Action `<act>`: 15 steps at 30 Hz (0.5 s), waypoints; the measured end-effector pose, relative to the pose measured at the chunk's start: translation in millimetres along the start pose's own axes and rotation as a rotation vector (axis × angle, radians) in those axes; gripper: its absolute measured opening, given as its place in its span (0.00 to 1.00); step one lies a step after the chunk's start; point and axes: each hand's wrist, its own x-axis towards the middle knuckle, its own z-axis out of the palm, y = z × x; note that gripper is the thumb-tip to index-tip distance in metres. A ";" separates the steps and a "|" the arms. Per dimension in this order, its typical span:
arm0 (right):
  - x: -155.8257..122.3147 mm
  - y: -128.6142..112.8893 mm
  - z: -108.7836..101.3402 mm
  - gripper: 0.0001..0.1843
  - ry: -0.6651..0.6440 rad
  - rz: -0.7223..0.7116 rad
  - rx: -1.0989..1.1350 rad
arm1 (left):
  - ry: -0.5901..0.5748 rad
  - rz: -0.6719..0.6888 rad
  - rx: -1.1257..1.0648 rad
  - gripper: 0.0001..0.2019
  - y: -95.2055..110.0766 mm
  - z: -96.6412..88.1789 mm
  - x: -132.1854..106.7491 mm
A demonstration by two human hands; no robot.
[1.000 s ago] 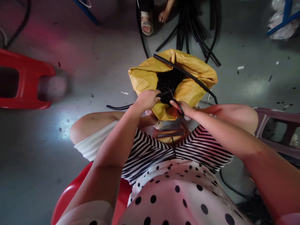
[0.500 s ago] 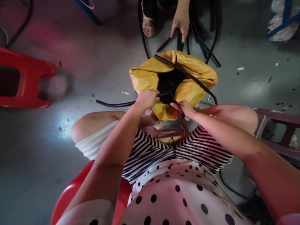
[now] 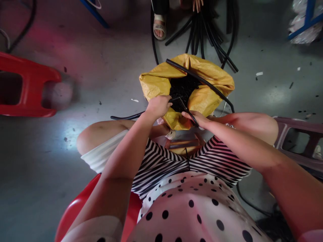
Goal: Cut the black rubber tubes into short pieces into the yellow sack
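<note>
My left hand (image 3: 158, 107) is closed around a thin black corrugated tube (image 3: 128, 116). The tube's tail sticks out to the left, and its short front end reaches over the mouth of a yellow sack (image 3: 154, 84). My right hand (image 3: 197, 118) grips black-handled scissors (image 3: 193, 118), their blades pointing up and left at the tube's end. Whether the blades touch the tube is too small to tell. Inside the sack lies a dark heap of small black pieces (image 3: 185, 86). Another length of black tube (image 3: 202, 79) rests slantwise across the sack's far rim.
Beyond the sack, several black tubes (image 3: 194, 37) lie fanned on the floor by a co-worker's hand (image 3: 198, 5) and sandalled foot (image 3: 159, 28). A red stool (image 3: 30, 85) stands at left, a brownish stool (image 3: 300, 127) at right. Small scraps dot the floor.
The tube in my left hand has slid to the right, its tail now shorter. The co-worker's hand has drawn back from the floor tubes. My right hand has shifted slightly left.
</note>
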 end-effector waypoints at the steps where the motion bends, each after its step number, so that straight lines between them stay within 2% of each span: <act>1: 0.1 -0.8 0.5 0.27 -0.013 0.006 -0.005 | -0.006 0.015 0.002 0.22 2.0 1.0 -0.2; 4: 0.4 -4.3 2.6 0.28 -0.020 0.021 -0.020 | -0.001 0.055 -0.010 0.22 6.1 6.0 0.9; 8: -1.2 -5.9 6.3 0.29 0.034 0.022 -0.060 | -0.011 0.077 -0.033 0.22 9.6 11.4 3.4; 12: -2.1 -2.7 5.7 0.28 0.061 0.043 -0.101 | -0.041 0.063 -0.059 0.22 10.0 10.1 2.3; 15: 0.4 -1.7 1.2 0.30 0.101 0.015 -0.136 | -0.048 0.019 -0.046 0.22 2.3 7.1 -0.4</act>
